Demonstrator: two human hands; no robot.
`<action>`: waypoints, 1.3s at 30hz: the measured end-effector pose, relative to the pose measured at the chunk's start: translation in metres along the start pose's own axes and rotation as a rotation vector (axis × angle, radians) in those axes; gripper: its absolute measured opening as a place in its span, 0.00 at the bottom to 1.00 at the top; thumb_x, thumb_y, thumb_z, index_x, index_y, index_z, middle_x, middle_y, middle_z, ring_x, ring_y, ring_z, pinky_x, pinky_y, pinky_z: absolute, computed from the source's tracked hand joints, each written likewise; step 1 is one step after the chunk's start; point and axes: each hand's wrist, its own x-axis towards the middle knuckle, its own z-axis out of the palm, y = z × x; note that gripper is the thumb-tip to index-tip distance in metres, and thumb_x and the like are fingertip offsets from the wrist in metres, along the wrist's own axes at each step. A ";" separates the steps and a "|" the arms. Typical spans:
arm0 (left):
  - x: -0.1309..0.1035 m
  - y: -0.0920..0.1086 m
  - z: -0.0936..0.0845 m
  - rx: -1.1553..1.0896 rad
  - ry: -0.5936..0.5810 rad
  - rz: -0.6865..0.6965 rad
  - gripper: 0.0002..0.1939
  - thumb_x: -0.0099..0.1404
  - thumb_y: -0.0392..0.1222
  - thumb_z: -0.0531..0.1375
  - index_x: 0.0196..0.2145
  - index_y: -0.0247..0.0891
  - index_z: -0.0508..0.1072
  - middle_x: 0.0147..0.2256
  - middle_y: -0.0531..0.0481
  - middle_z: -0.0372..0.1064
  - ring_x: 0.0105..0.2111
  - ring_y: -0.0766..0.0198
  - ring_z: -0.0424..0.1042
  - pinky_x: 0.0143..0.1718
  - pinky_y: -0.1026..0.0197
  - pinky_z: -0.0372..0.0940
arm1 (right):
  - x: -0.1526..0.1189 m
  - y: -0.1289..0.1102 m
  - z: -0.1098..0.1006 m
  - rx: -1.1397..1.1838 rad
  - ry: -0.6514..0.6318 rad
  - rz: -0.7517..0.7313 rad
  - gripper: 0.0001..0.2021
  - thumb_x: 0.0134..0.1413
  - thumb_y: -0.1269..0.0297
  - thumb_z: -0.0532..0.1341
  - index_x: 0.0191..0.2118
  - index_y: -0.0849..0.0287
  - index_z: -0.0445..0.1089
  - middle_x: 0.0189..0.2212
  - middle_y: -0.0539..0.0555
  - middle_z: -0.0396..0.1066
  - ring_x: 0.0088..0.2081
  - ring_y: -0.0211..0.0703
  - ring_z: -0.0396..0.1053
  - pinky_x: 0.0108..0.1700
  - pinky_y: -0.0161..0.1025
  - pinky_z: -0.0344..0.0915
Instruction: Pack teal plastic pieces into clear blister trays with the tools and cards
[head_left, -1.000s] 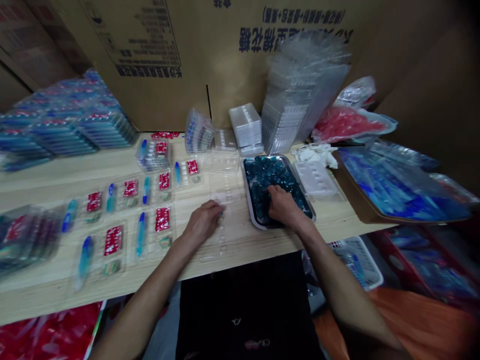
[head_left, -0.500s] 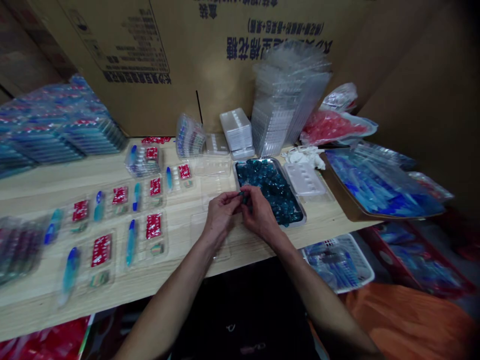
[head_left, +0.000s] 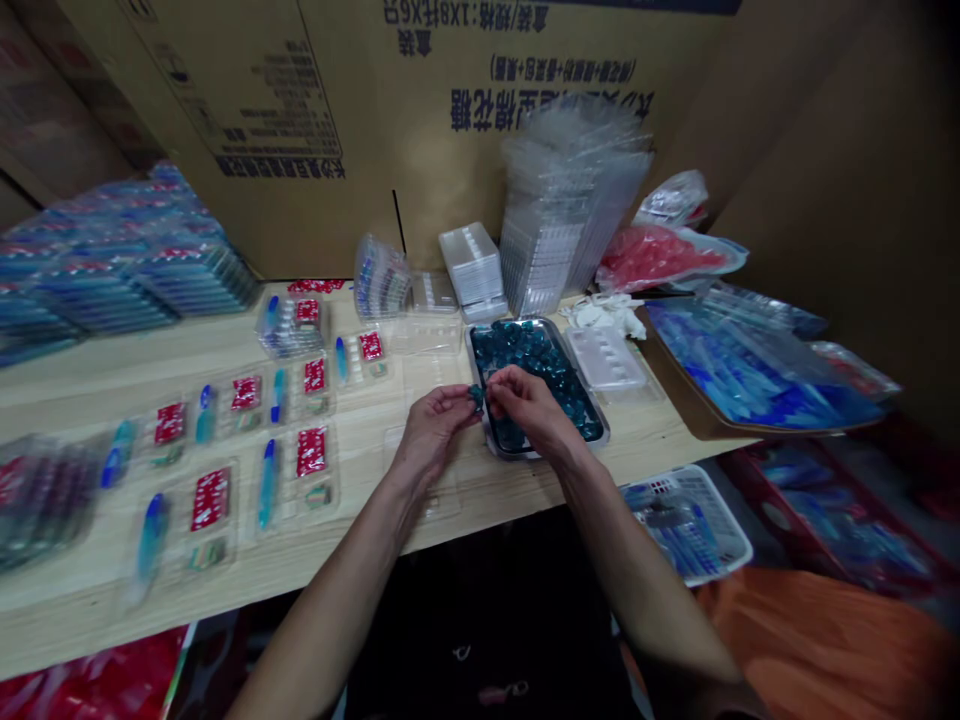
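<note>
My left hand (head_left: 435, 425) is closed, its thumb and fingertips pinching a small dark teal translucent piece (head_left: 476, 397). Just to the right, my right hand (head_left: 525, 405) has its fingers drawn together over the near left edge of a metal tray (head_left: 607, 432). Whatever sits between those right fingertips is too small to make out. Many teal pieces (head_left: 517, 345) like the held one fill the tray. Under and left of my left hand lie clear plastic blister trays (head_left: 427, 370), faint against the wood.
Filled blister packs (head_left: 210, 500) with blue pens and red sachets are laid out on the left, stacked packs (head_left: 127, 265) behind. Tall clear tray stacks (head_left: 544, 220) stand at the back. On the right are a carton of blue pens (head_left: 750, 370) and a white basket (head_left: 739, 545).
My hands have come apart slightly; the teal piece now shows at my left fingertips. My right hand has shifted a little right, nearer the tray. The view has tilted slightly.
</note>
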 end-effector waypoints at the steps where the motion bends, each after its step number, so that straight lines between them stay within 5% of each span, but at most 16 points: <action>1: 0.001 -0.001 0.001 0.016 -0.005 0.009 0.18 0.46 0.38 0.72 0.36 0.33 0.76 0.31 0.48 0.77 0.31 0.66 0.74 0.40 0.60 0.68 | 0.000 -0.001 -0.001 0.001 -0.020 -0.004 0.12 0.51 0.53 0.61 0.36 0.56 0.64 0.23 0.44 0.64 0.24 0.35 0.62 0.27 0.34 0.58; 4: 0.007 -0.004 0.009 0.126 -0.004 0.097 0.15 0.46 0.35 0.70 0.34 0.33 0.78 0.31 0.50 0.77 0.31 0.67 0.73 0.38 0.64 0.65 | 0.002 0.001 -0.001 -0.162 -0.020 -0.051 0.13 0.48 0.55 0.62 0.38 0.56 0.68 0.23 0.44 0.64 0.25 0.35 0.61 0.28 0.33 0.58; 8: 0.016 -0.002 0.017 0.177 0.027 0.189 0.19 0.45 0.34 0.70 0.39 0.35 0.76 0.29 0.53 0.76 0.27 0.70 0.70 0.33 0.66 0.63 | 0.009 0.008 -0.005 -0.188 0.133 -0.027 0.10 0.50 0.55 0.61 0.33 0.56 0.67 0.22 0.45 0.64 0.25 0.36 0.61 0.26 0.33 0.57; 13: 0.015 0.004 0.004 0.042 0.010 0.058 0.18 0.50 0.43 0.71 0.37 0.33 0.75 0.29 0.49 0.75 0.29 0.67 0.73 0.37 0.62 0.67 | 0.011 0.010 -0.018 -0.075 0.259 0.013 0.14 0.48 0.50 0.62 0.29 0.56 0.65 0.19 0.45 0.62 0.21 0.35 0.57 0.22 0.33 0.53; 20: 0.004 -0.008 0.012 -0.004 0.023 0.046 0.23 0.51 0.43 0.72 0.45 0.39 0.75 0.43 0.48 0.75 0.38 0.66 0.74 0.44 0.59 0.68 | 0.010 0.000 0.010 0.183 0.121 0.044 0.17 0.44 0.48 0.65 0.32 0.57 0.66 0.21 0.44 0.63 0.22 0.34 0.59 0.24 0.33 0.57; 24: 0.003 -0.010 0.011 -0.022 -0.028 0.065 0.20 0.49 0.41 0.72 0.41 0.35 0.78 0.37 0.46 0.78 0.35 0.65 0.75 0.45 0.59 0.67 | 0.008 -0.006 0.019 0.187 0.100 0.043 0.17 0.45 0.48 0.65 0.34 0.57 0.66 0.22 0.45 0.65 0.22 0.35 0.61 0.25 0.34 0.58; 28: 0.002 -0.005 0.004 0.026 -0.001 0.058 0.16 0.47 0.39 0.72 0.36 0.34 0.80 0.33 0.47 0.78 0.34 0.65 0.75 0.42 0.61 0.66 | 0.009 -0.002 0.016 0.038 0.164 -0.037 0.15 0.50 0.49 0.62 0.32 0.56 0.64 0.22 0.46 0.64 0.23 0.37 0.61 0.26 0.34 0.58; 31: -0.003 0.001 0.000 0.102 -0.007 0.054 0.12 0.48 0.37 0.71 0.33 0.35 0.80 0.30 0.48 0.78 0.31 0.66 0.73 0.39 0.62 0.65 | 0.013 0.005 0.004 -0.085 0.331 -0.097 0.12 0.57 0.51 0.57 0.34 0.56 0.64 0.22 0.47 0.62 0.25 0.39 0.61 0.28 0.36 0.60; 35: -0.011 0.010 -0.008 0.174 -0.063 0.030 0.16 0.50 0.38 0.70 0.39 0.37 0.81 0.32 0.49 0.77 0.32 0.67 0.72 0.40 0.63 0.64 | 0.014 0.007 -0.021 -0.491 0.480 -0.215 0.10 0.57 0.62 0.57 0.42 0.58 0.69 0.34 0.57 0.68 0.39 0.49 0.66 0.41 0.45 0.65; 37: -0.013 0.013 -0.012 0.201 -0.060 0.039 0.20 0.51 0.39 0.70 0.43 0.38 0.79 0.33 0.50 0.76 0.32 0.68 0.72 0.40 0.63 0.64 | 0.007 0.005 -0.026 -0.653 0.392 -0.284 0.14 0.54 0.67 0.58 0.46 0.58 0.71 0.41 0.60 0.69 0.44 0.52 0.66 0.47 0.48 0.63; 39: -0.013 0.014 -0.013 0.192 -0.035 0.074 0.24 0.49 0.37 0.70 0.46 0.39 0.77 0.33 0.52 0.75 0.32 0.69 0.72 0.39 0.63 0.64 | -0.003 0.000 -0.021 -0.635 0.139 -0.317 0.15 0.56 0.68 0.57 0.49 0.57 0.70 0.40 0.57 0.71 0.41 0.47 0.68 0.46 0.45 0.64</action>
